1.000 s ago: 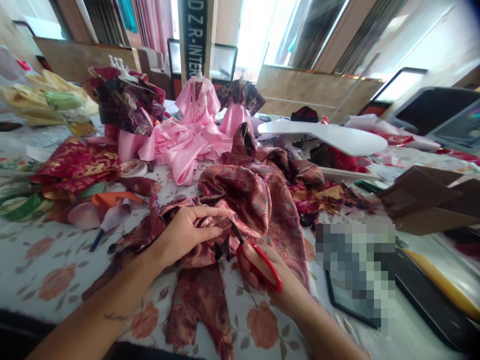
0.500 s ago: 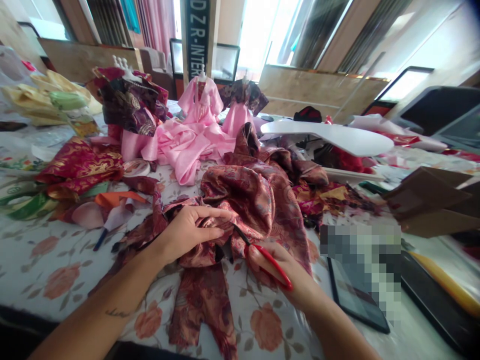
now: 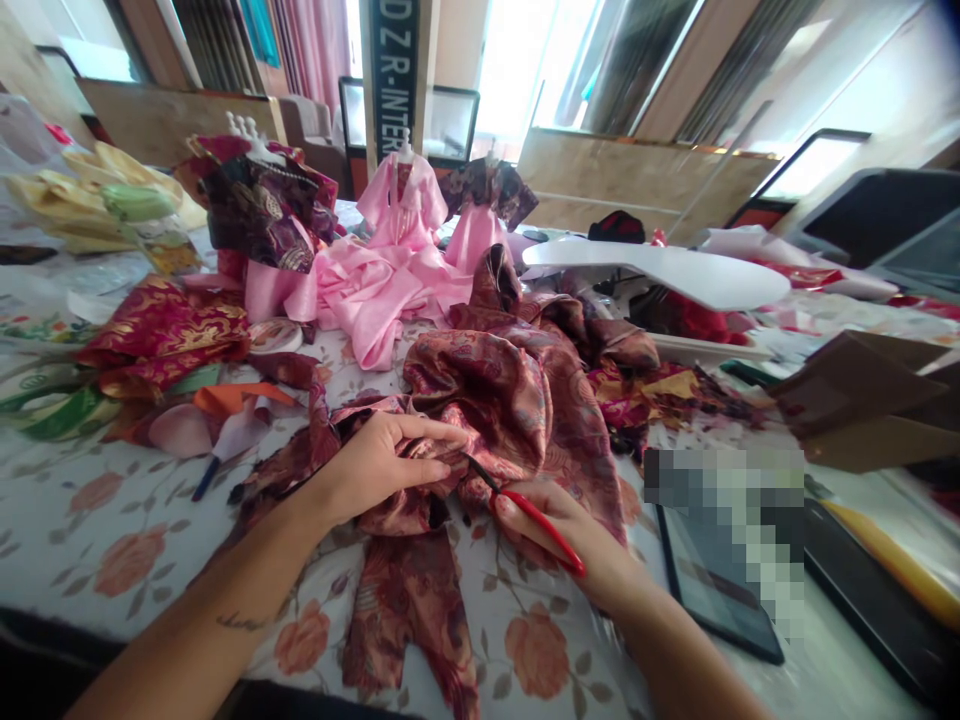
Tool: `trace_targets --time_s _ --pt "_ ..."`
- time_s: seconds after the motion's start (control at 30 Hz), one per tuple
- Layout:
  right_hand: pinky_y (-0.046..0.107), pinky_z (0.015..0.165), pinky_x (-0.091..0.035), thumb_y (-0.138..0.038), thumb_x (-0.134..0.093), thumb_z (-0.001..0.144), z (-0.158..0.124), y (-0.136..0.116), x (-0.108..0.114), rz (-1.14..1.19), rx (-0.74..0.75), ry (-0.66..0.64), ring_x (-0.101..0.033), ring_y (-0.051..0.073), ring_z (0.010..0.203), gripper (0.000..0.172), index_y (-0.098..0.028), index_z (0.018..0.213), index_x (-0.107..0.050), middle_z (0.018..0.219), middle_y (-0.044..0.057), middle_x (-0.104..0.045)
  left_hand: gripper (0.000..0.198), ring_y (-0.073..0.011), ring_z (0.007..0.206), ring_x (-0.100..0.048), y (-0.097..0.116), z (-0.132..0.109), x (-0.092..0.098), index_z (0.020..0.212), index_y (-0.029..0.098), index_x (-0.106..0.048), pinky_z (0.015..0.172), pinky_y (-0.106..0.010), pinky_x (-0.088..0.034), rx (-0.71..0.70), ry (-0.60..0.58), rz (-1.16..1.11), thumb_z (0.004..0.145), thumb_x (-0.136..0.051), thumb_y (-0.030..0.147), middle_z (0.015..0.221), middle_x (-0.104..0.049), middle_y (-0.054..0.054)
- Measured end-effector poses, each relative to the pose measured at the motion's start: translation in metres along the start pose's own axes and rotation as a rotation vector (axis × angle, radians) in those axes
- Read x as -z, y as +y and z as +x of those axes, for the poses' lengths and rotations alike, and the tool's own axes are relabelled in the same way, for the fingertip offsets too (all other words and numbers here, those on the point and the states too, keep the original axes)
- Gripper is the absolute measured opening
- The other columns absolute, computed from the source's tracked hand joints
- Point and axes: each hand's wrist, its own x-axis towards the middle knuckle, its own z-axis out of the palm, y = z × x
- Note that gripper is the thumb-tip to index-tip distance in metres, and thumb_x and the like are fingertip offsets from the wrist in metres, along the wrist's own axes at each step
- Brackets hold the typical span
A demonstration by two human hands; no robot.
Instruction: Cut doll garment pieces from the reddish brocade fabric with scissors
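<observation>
A crumpled maroon brocade fabric (image 3: 510,400) lies in a heap on the flowered tablecloth (image 3: 90,530). My left hand (image 3: 379,462) presses down on its near edge, fingers curled and pinching the cloth. My right hand (image 3: 559,535) is closed round red-handled scissors (image 3: 536,512), whose dark blades point up-left into the fabric just beside my left fingertips. A cut strip of the same fabric (image 3: 409,610) hangs toward the table's near edge below both hands.
Small dress forms in pink (image 3: 401,205) and dark brocade (image 3: 259,205) stand at the back. Red-gold cloth (image 3: 161,335), green ribbon and scraps lie left. A white board (image 3: 660,270), brown card pieces (image 3: 855,400), a dark tablet (image 3: 712,600) and a black tray sit right.
The scissors have swung from upright to lying flatter, the handles lower and farther right, the blades still in the fabric. My left hand has barely moved.
</observation>
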Motion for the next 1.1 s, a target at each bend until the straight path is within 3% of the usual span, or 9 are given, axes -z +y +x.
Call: trace_targets --time_s 0.27,0.53,1.1 --pt "0.025 0.04 -0.009 -0.063 -0.052 0.082 0.0021 0.0058 0.0031 0.071 -0.01 -0.038 -0.019 0.005 0.041 0.057 -0.019 0.051 -0.036 0.043 -0.008 -0.029 0.036 -0.0189 0.103 -0.066 0.0 -0.0003 0.0039 0.106 0.022 -0.072 0.098 -0.028 -0.046 0.036 -0.027 0.002 0.071 -0.071 0.013 0.107 -0.073 -0.001" --pt "0.026 0.04 -0.009 -0.061 -0.056 0.082 0.0024 0.0087 0.0036 0.095 -0.017 -0.059 -0.019 0.004 0.04 0.055 -0.018 0.052 -0.037 0.042 -0.008 -0.03 0.036 -0.0212 0.103 -0.066 -0.0016 -0.0009 0.0063 0.107 0.023 -0.071 0.099 -0.032 -0.046 0.045 -0.025 0.039 0.071 -0.07 0.014 0.107 -0.073 -0.001" --pt "0.025 0.04 -0.01 -0.061 -0.057 0.08 0.0037 0.0052 0.0007 0.101 -0.04 -0.046 -0.02 0.004 0.039 0.053 -0.018 0.054 -0.039 0.042 -0.009 -0.032 0.036 -0.0195 0.104 -0.064 -0.0007 -0.0006 0.0036 0.105 0.025 -0.072 0.1 -0.03 -0.043 0.011 0.009 0.068 0.071 -0.071 0.013 0.107 -0.073 0.0"
